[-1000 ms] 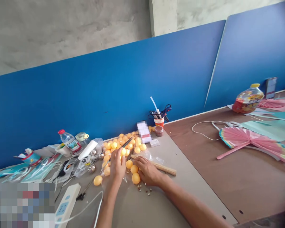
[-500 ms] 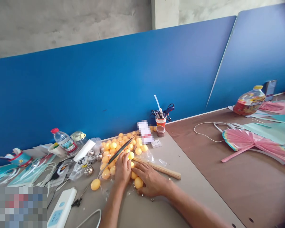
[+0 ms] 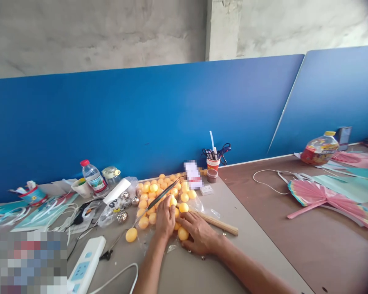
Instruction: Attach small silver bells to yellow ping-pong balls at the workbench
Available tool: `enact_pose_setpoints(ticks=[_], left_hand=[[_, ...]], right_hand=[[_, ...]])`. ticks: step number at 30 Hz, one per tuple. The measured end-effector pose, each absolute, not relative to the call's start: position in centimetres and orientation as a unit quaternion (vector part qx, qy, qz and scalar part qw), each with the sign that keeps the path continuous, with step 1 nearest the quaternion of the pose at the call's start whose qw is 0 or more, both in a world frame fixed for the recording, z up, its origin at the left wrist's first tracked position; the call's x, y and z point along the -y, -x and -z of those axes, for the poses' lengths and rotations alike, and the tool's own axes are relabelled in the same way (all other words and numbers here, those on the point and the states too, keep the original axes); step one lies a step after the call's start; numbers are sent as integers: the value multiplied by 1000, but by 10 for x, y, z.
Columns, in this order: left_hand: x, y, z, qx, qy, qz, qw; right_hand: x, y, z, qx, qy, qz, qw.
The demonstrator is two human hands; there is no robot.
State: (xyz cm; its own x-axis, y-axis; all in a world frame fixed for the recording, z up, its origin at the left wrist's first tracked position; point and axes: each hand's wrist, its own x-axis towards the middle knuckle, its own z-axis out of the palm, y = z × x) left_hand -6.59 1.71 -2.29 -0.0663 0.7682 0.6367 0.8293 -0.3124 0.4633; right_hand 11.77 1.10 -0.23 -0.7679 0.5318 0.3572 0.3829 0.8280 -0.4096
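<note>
A heap of orange balls (image 3: 159, 192) lies on the grey table (image 3: 233, 253), partly on clear plastic wrap. My left hand (image 3: 165, 218) is closed round one orange ball (image 3: 173, 201) at the heap's near edge. A dark thin rod (image 3: 159, 198) slants up from beside that hand; whether the hand holds it I cannot tell. My right hand (image 3: 199, 234) lies over several balls, fingers curled, one ball (image 3: 183, 233) under its palm. A wooden stick (image 3: 216, 222) lies just behind the right hand.
A white power strip (image 3: 86, 265) and cables sit at the near left. A water bottle (image 3: 93, 179), a white tube and silver bells stand left of the heap. A cup of scissors (image 3: 214, 161) stands at the blue partition. Pink paper fans (image 3: 319, 196) lie on the brown table.
My view has tilted up and shifted a little. Both hands stay at the near edge of the heap; the left hand has slid slightly forward with a ball at its fingertips.
</note>
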Motion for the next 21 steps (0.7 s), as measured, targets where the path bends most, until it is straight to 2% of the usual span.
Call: enact_pose_setpoints(ticks=[4,11,17,21], left_hand=[[-18,67,23,578,682,448,12],[-20,68,23,564,658,497,-49],[-22,71,24,547,634,539,-95],[-23,70,23,536,610,568,-134]], right_hand=[[-13,-109,-2,934,260,-125,213],[-21,-85,-22,934,326,-85,115],[-38,-81,-27,912,380,-73,137],[-48,-77,-35,893,408,-63,181]])
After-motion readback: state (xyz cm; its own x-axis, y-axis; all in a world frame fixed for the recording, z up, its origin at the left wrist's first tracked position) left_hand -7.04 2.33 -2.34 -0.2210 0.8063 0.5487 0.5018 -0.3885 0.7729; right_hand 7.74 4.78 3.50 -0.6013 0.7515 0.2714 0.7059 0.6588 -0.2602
